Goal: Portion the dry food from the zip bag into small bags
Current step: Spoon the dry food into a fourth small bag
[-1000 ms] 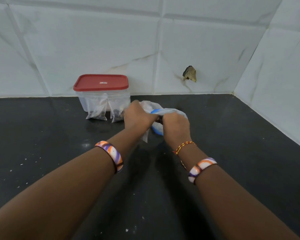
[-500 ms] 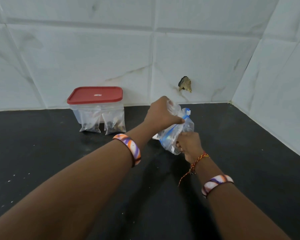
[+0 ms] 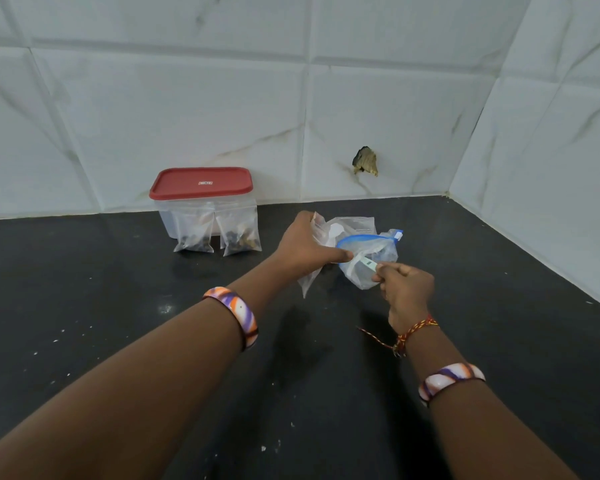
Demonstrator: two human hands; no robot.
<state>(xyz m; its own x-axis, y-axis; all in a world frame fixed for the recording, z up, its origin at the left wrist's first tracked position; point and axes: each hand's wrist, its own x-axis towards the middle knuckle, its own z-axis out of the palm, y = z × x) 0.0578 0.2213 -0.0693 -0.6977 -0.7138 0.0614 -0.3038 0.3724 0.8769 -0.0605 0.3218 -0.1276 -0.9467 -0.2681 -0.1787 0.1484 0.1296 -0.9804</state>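
Two bare forearms reach out from the bottom edge over a black, glossy stone desk [image 3: 118,278] flecked with white specks; each wrist wears one glazed bangle swirled in orange, purple and white, and the right wrist also has a red-and-yellow braided thread. The right hand [image 3: 407,291] is closed in a pinch on the near lip of a clear, crinkled plastic zip bag with a blue seal strip [image 3: 368,258], gripping it at a small white tag. The left hand [image 3: 303,247] is closed too, its thumb pressed on the bag's left rim while its fingers clutch a sheaf of thin, empty, clear small bags [image 3: 317,237]; how many are in the sheaf cannot be told. The zip bag's mouth is pulled into an open oval, and the bag sits just above or on the desk between the hands; its contents are hard to make out through the cloudy film. Farther back on the left, two small filled clear pouches [image 3: 217,233] with dark bits at the bottom lean against one rectangular translucent plastic box with a red rounded lid [image 3: 201,183]. Behind stand white marbled wall tiles, one with a chipped hole.
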